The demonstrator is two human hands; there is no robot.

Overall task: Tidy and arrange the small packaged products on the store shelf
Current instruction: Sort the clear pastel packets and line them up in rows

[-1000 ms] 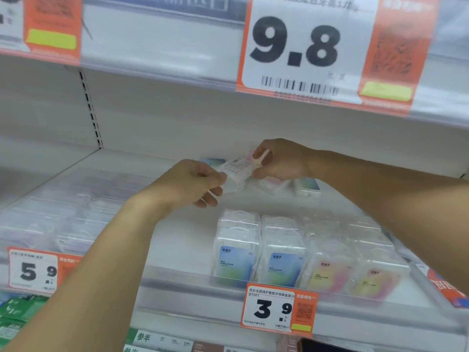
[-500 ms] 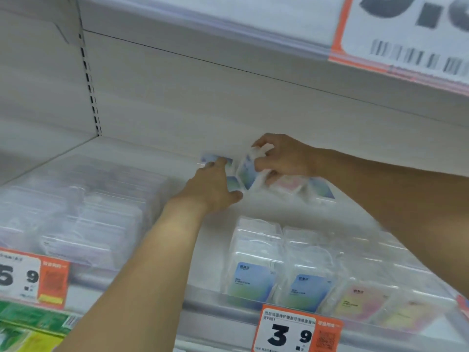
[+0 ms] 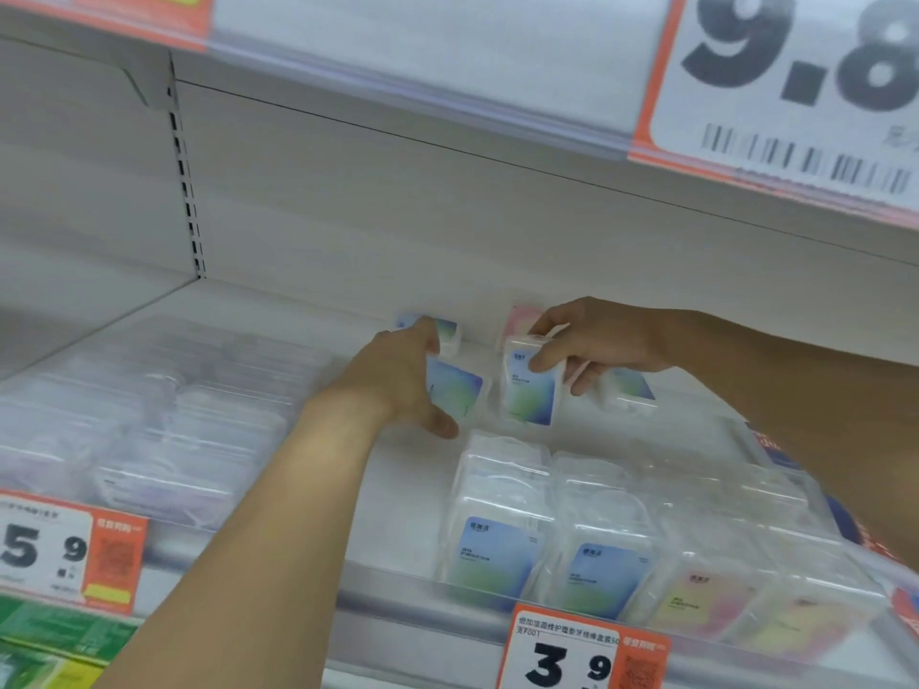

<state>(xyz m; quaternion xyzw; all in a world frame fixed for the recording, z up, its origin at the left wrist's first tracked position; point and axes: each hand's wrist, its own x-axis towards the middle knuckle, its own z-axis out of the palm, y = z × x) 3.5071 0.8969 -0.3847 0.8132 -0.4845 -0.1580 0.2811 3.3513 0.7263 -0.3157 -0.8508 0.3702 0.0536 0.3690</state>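
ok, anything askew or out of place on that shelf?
Yes. Behind the neat front row of clear plastic boxes, a few loose ones sit scattered and tilted at the back of the white shelf. The right hand grips one blue-green labelled box; the left hand holds another.

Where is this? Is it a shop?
Yes, most likely a shop aisle. Big price tags, 9.8 and 3.9, hang on the shelf edges, with barcodes. Rows of the same small clear boxes stand at the front of the white shelf, and two hands are sorting more at the back.
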